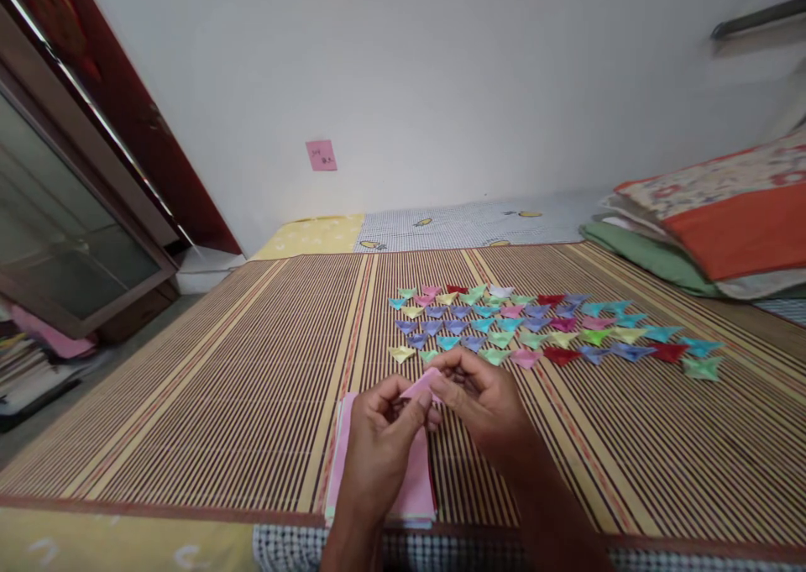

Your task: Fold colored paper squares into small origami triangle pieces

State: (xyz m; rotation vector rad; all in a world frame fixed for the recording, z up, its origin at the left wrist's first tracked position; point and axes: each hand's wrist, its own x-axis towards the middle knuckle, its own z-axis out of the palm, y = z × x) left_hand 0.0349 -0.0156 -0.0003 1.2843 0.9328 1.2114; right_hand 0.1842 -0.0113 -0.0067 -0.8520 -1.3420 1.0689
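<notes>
A small folded piece of pink paper [423, 384] is held between both hands, above the striped mat [264, 387]. My left hand [384, 442] pinches its left side with thumb and fingers. From the right, my right hand [482, 396] grips the other side, thumb on top. Under my left hand lies a stack of square papers [416, 488], pink on top, partly hidden by the hand and wrist. Beyond the hands, several folded paper pieces [525, 358] in many colours lie in rows on the mat.
Folded bedding [736, 228] is piled at the right edge. A pink note [321, 155] is stuck on the white wall [441, 76]. A glass-panelled cabinet [69, 228] stands at the left, with a pile of papers [31, 362] beside it.
</notes>
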